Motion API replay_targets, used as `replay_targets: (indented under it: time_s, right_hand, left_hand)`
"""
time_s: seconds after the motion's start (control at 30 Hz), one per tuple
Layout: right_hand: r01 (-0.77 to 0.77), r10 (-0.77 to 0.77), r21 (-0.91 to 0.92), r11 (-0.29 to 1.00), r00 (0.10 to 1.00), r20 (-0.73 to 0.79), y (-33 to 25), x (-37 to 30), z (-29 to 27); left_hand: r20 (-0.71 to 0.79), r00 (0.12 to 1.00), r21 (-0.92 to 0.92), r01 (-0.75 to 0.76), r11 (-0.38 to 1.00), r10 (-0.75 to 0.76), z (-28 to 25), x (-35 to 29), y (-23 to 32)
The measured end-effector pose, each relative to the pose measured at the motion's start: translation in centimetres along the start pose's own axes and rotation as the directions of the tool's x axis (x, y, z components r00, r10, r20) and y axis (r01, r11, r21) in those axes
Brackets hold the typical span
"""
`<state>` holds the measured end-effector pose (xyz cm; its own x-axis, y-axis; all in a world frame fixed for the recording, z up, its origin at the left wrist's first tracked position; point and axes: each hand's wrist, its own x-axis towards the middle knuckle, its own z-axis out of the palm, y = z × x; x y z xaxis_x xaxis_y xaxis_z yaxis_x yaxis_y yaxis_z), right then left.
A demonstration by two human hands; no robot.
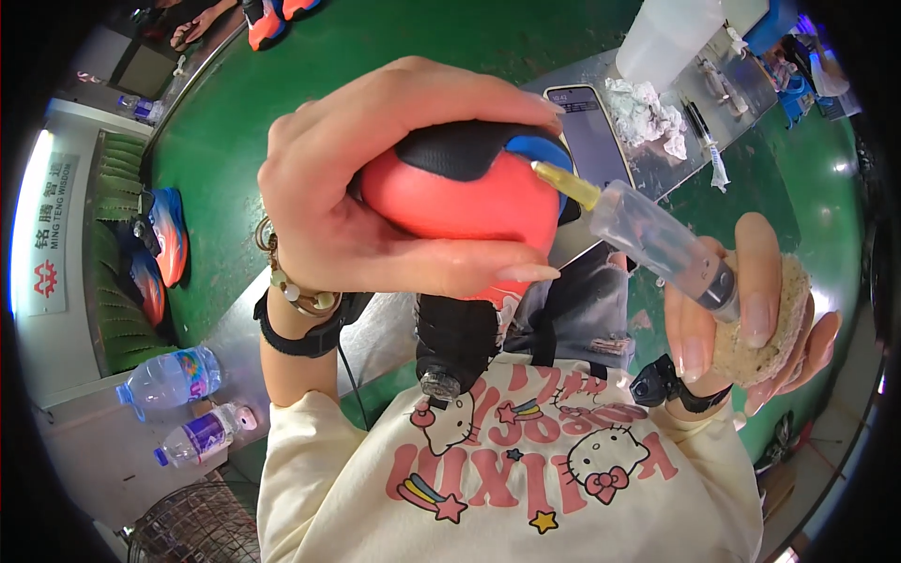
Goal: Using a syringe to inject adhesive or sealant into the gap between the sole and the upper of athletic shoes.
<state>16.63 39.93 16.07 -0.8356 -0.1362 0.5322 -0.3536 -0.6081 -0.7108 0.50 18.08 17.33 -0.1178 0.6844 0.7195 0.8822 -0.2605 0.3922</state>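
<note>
The shoe (pixel 460 202) sat gripped between the left hand's (pixel 319 178) thumb and fingers.
Right of those fingertips, a nozzle (pixel 568 185) met or neared its seam; the right hand's (pixel 755 281) fingers held the syringe (pixel 648 235) and a sponge (pixel 784 328). Work seemed under way, probably unfinished. Contact and the syringe's contents were unclear; the left fingers hid part of the shoe.

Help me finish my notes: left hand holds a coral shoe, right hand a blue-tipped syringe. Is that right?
Blue is wrong: in the head view, the left hand holds the coral shoe, the right hand a syringe with a yellow tip.
</note>
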Motion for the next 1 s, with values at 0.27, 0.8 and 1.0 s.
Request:
replay_targets:
  time_s: [0.27, 0.8, 1.0]
  right_hand:
    - [0.077, -0.082, -0.067, 0.995, 0.994, -0.074, 1.9, 0.0, 0.1]
    - [0.052, -0.041, 0.073, 0.996, 0.988, -0.149, 9.2, -2.1, -2.6]
    - [-0.158, 0.160, 0.023, 0.987, 0.969, -0.187, 10.1, -3.8, -2.7]
  left_hand:
    - [-0.079, 0.973, -0.063, 0.212, 0.975, -0.217, -0.1, -1.0, 0.3]
    - [-0.479, 0.827, 0.120, 0.394, 0.911, -0.295, -2.5, -5.9, -3.7]
    - [-0.580, 0.747, 0.134, 0.481, 0.866, -0.325, -3.0, -7.8, -5.1]
